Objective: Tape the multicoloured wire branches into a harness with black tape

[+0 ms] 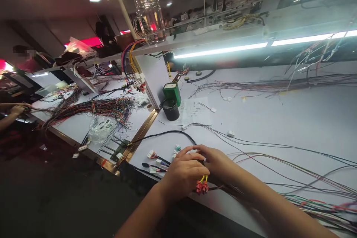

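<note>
My left hand (184,173) is closed, its fingers curled round a wire harness near the front edge of the bench. My right hand (216,161) meets it from the right, fingers bent over the same bundle; the exact grip points are hidden. Below my left fingers hang red connectors (202,187) on short yellow wires. To the left, several harness ends lie fanned out, among them a white connector with coloured wires (151,154), a black plug (145,165) and a white plug (153,170). A black cable (167,131) curves behind both hands.
Long loose wires (279,156) run across the bench at right. A black cup (171,110) and a green box (172,93) stand by the divider. A glass mug (149,11) sits on the shelf. At far left, another person's hand (17,111) is near a thick wire bundle (95,107).
</note>
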The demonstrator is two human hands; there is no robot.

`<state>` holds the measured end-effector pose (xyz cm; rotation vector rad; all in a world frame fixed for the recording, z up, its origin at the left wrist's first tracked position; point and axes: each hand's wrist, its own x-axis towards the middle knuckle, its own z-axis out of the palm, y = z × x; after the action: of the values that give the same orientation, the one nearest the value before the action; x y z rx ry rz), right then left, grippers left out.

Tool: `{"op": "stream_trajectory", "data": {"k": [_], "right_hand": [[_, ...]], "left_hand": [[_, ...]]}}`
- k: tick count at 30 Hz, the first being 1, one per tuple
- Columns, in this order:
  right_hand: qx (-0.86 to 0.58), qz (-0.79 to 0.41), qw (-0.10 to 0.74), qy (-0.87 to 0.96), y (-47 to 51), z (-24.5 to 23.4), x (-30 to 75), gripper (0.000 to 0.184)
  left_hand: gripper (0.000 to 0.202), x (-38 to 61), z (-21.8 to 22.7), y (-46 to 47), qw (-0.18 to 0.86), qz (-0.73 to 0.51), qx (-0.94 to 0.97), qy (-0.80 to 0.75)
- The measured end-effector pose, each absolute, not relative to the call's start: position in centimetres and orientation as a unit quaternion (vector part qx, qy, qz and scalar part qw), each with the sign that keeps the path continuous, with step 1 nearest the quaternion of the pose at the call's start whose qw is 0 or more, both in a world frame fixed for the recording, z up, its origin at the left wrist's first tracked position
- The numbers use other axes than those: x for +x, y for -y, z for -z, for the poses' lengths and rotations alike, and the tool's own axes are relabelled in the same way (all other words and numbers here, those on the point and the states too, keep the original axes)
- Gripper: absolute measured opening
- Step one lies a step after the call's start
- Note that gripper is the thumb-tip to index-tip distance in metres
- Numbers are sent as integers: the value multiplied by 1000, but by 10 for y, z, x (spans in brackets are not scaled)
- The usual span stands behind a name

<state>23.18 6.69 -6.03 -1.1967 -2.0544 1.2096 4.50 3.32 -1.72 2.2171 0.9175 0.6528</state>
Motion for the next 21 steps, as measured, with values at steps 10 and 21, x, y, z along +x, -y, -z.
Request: {"op": "stream_trajectory", "data": {"k": [10,21], "right_hand": [[-497,-313,356,727,8,100,231,44],[-419,-325,446,721,5,94,238,35]], "left_hand": [[28,57,34,-27,412,-303,666,-543],[29,61,54,6,528,-418,514,-532]]}}
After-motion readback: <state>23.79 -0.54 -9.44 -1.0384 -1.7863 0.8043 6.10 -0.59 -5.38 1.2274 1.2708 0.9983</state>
